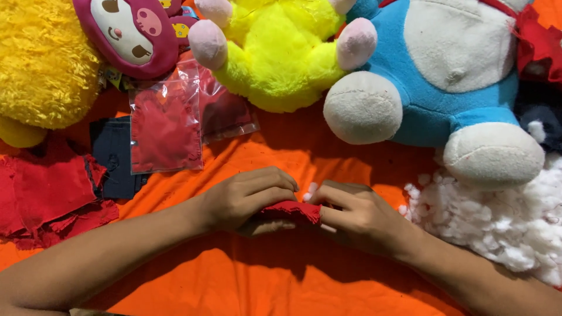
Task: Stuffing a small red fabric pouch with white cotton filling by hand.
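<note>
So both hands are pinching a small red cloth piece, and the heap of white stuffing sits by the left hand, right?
Not quite. In the head view the white stuffing lies by the right hand, not the left hand. Both hands do pinch the red cloth piece.

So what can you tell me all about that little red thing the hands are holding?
The small red piece looks like soft felt or fleece cloth with a fuzzy, rough edge. It lies low over the orange sheet, stretched sideways between the left hand and the right hand. Fingers of both hands pinch its ends and hide part of it, so its full shape cannot be told. A few white fluffy bits show just behind it.
</note>
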